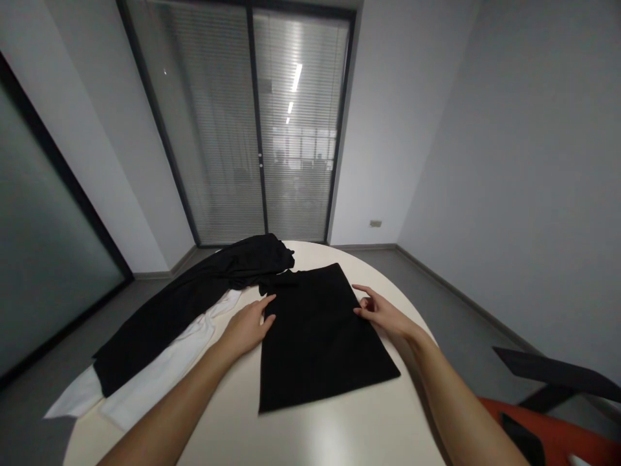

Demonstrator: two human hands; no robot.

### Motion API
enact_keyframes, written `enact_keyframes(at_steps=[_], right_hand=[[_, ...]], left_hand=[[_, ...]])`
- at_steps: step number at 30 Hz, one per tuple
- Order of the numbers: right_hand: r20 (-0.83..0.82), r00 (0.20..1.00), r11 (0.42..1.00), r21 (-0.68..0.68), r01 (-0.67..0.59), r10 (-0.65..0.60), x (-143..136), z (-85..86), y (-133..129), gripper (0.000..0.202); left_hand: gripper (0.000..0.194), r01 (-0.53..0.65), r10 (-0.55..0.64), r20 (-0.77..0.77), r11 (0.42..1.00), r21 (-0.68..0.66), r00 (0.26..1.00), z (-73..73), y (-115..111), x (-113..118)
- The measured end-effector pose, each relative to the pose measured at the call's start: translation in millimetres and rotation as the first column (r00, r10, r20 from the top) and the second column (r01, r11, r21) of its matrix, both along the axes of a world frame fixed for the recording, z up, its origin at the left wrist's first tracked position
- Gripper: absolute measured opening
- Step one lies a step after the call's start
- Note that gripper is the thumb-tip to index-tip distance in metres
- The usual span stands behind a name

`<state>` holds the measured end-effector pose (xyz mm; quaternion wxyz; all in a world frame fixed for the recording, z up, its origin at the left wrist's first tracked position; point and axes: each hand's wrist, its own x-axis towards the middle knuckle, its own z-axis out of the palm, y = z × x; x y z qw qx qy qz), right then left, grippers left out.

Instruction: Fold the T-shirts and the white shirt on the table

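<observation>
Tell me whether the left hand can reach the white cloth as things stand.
Probably yes: the white cloth lies near the left hand, partly uncovered, though the long black garment appears to cover some of it.

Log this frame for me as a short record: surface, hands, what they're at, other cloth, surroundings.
Surface: round, pale table
Centre item: folded black garment, lying flat, upper-left corner rumpled; garment type unclear
Left hand: fingertips at the garment's left edge, fingers spread
Right hand: beside its right edge, thumb and index finger apart
Other cloth: long black garment at left, lying partly over white cloth
Background: glass partition with blinds
Lower right: red chair with black armrest
</observation>
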<state>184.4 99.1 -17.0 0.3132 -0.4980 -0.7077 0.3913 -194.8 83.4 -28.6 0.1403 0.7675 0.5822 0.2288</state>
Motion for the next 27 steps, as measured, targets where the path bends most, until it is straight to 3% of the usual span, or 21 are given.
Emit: enact_keyframes(at_steps=[3,6,8,13,16,20,22,27], right_hand=[[-0.004,1.000,0.996,-0.082,0.020,-0.020,3.5,4.2,-4.0,0.083],[0.091,0.996,0.992,-0.126,0.019,-0.008,6.4,9.6,-6.5,0.084],[0.152,0.988,0.990,-0.139,0.027,-0.006,8.5,12.4,-7.5,0.084],[0.155,0.984,0.973,-0.227,-0.052,0.089,11.5,16.6,-10.4,0.085],[0.066,0.982,0.945,-0.289,-0.151,0.177,11.4,21.2,-14.2,0.091],[0.002,0.958,0.862,-0.435,-0.258,0.288,14.6,27.7,-19.5,0.107],[-0.004,0.950,0.843,-0.459,-0.280,0.313,19.1,30.0,-21.4,0.102],[-0.070,0.950,0.870,-0.386,-0.307,0.304,33.1,32.7,-24.7,0.076]], left_hand=[[0.060,0.064,-0.062,0.014,0.960,-0.274,0.998,21.1,-10.5,-7.7],[0.078,0.214,-0.203,0.080,0.821,-0.529,0.976,37.1,-19.4,-12.8],[0.083,0.271,-0.254,0.118,0.743,-0.612,0.960,43.2,-23.4,-13.7],[0.051,0.383,-0.277,0.267,0.599,-0.704,0.923,45.7,-25.3,-12.1],[0.040,0.428,-0.301,0.307,0.565,-0.705,0.903,44.5,-24.4,-11.8],[0.036,0.464,-0.311,0.346,0.523,-0.715,0.885,44.3,-24.9,-11.8],[0.034,0.471,-0.306,0.359,0.507,-0.722,0.881,44.8,-25.2,-12.0],[0.036,0.504,-0.335,0.383,0.457,-0.733,0.861,48.2,-23.3,-14.4]])
